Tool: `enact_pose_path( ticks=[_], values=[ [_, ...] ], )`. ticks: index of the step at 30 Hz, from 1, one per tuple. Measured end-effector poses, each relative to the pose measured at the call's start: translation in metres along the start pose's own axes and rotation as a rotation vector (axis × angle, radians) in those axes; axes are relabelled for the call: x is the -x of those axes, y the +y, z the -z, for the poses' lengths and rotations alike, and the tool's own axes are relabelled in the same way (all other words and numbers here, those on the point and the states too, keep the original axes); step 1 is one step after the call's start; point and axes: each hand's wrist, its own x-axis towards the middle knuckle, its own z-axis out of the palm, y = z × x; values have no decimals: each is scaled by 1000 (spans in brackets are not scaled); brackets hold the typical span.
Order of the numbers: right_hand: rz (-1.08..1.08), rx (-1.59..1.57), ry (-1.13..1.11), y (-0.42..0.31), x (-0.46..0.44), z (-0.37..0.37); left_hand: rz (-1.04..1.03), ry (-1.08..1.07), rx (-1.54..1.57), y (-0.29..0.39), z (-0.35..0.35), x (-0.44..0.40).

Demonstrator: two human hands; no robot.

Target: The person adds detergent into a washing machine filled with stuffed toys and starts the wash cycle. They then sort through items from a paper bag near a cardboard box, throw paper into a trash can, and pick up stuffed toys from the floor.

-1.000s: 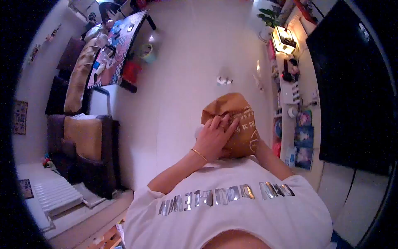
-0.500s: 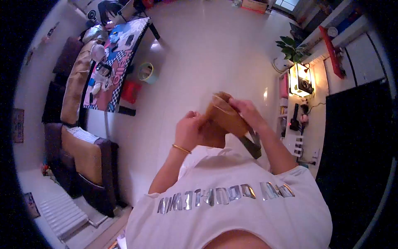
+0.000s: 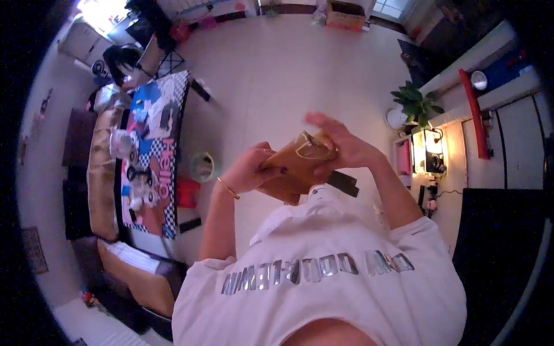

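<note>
A tan-brown bag (image 3: pixel 292 167) is held between my two hands in front of my chest, tilted, with its pale-edged opening facing up and away. My left hand (image 3: pixel 252 166), with a gold bracelet at the wrist, is closed on the bag's left side. On the other side, my right hand (image 3: pixel 352 149) grips the bag near its opening; some of its fingers stick out and are blurred. A dark strap (image 3: pixel 343 183) hangs below my right hand. What is inside the bag cannot be made out.
To the left stands a table (image 3: pixel 167 199) with a checkered "Hello" cover and many items, beside a brown sofa (image 3: pixel 103 184). A waste bin (image 3: pixel 202 166) and a red container (image 3: pixel 188 192) are near it. At right are a plant (image 3: pixel 416 104) and a lit lamp box (image 3: pixel 428 151).
The bag has turned so its opening shows more, and its strap has swung. My right hand has shifted along its edge with fingers raised. The view has tilted up toward the far room.
</note>
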Motion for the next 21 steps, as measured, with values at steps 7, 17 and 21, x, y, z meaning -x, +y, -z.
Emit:
enact_pose_path(
  ticks=[7,17,21],
  values=[
    [-669,-456,-153,105,-134,67,24,348,238,-99,96,-177],
    [-717,-554,289,290,-340,168,322,375,888,-207,220,-403],
    [-608,-530,260,357,-426,189,358,459,911,-226,257,-485]
  ],
)
